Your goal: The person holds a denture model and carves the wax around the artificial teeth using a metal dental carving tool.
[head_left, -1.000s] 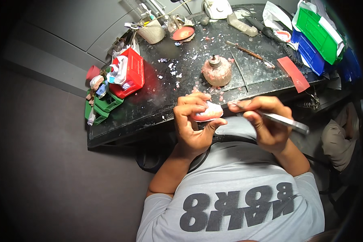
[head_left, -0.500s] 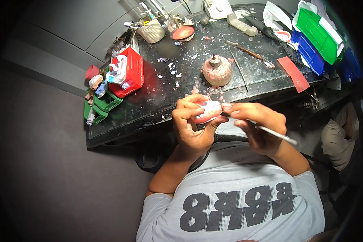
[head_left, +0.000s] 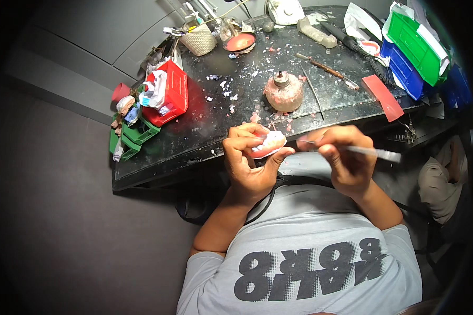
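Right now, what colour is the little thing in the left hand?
The dental model is pink and white, seen in the head view.

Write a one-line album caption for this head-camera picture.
Left hand holds a pink-and-white dental model; right hand grips a thin metal tool beside it, over a cluttered black bench.
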`<state>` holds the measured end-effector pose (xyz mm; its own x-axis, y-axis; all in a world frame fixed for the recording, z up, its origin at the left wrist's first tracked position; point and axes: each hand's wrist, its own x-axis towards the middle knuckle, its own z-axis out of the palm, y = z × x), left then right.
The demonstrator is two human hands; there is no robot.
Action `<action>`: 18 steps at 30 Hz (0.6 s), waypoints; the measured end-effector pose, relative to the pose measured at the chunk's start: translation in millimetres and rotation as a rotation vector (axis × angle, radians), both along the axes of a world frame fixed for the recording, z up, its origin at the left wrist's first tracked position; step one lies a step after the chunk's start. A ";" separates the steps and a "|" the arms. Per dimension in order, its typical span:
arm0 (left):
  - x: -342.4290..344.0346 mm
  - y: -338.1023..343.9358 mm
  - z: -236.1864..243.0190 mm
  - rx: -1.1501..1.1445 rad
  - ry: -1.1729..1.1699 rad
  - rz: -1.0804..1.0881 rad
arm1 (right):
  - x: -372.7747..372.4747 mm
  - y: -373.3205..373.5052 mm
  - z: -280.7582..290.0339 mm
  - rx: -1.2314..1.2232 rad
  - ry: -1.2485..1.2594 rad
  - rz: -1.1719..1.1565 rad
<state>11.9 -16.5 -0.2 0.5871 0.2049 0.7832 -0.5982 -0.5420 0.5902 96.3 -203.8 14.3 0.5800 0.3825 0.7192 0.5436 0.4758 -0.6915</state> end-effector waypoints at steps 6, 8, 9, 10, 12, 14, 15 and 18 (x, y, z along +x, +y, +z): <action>-0.4 -0.2 -0.3 0.005 -0.046 -0.039 | -3.9 4.7 19.9 -0.169 -0.403 -0.218; -0.5 0.0 0.1 0.013 -0.054 -0.049 | -5.6 6.2 19.6 -0.183 -0.406 -0.237; -0.1 -1.0 0.1 0.009 -0.059 -0.054 | -4.7 9.0 18.4 -0.145 -0.423 -0.250; 0.2 -1.8 0.2 0.004 -0.063 -0.059 | -4.9 8.4 18.1 -0.145 -0.423 -0.250; -0.5 -2.2 1.5 0.014 -0.058 -0.049 | -6.1 6.7 18.8 -0.185 -0.423 -0.260; -1.7 -2.2 1.9 0.025 -0.052 -0.038 | -6.6 5.9 20.7 -0.185 -0.421 -0.239; -1.5 -1.7 0.9 0.028 -0.053 -0.035 | -6.5 5.8 21.2 -0.185 -0.418 -0.222; -1.0 -2.0 -1.4 0.031 -0.057 -0.027 | -6.3 5.5 22.5 -0.174 -0.391 -0.223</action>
